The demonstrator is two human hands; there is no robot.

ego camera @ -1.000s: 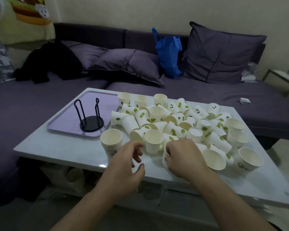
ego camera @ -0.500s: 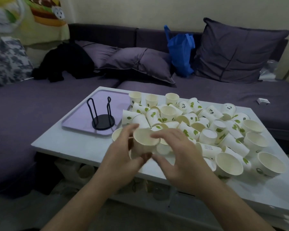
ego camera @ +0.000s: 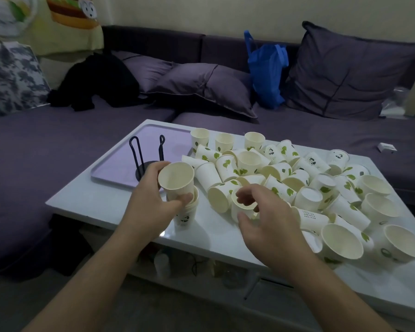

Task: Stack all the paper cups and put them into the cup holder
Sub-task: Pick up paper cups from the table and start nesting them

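My left hand [ego camera: 153, 202] grips a white paper cup [ego camera: 176, 179], tilted, its base going into the short cup stack [ego camera: 186, 216] that stands on the table's front left. My right hand [ego camera: 266, 219] hovers with curled fingers around the rim of an upright cup [ego camera: 243, 202]; whether it grips the cup I cannot tell. Several white cups with green leaves lie in a pile [ego camera: 285, 178] across the table's middle and right. The black wire cup holder [ego camera: 145, 159] stands on a lilac tray [ego camera: 134, 161] at the back left, partly behind my left hand.
The white low table [ego camera: 216, 238] stands in front of a purple sofa [ego camera: 58, 140] with cushions, a blue bag [ego camera: 266, 73] and black clothing [ego camera: 98, 80]. A small white box [ego camera: 386, 147] lies on the sofa seat at the right.
My left hand has carried the cup left and down onto the stack. My right hand let go of it and moved right to an upright cup in the pile.
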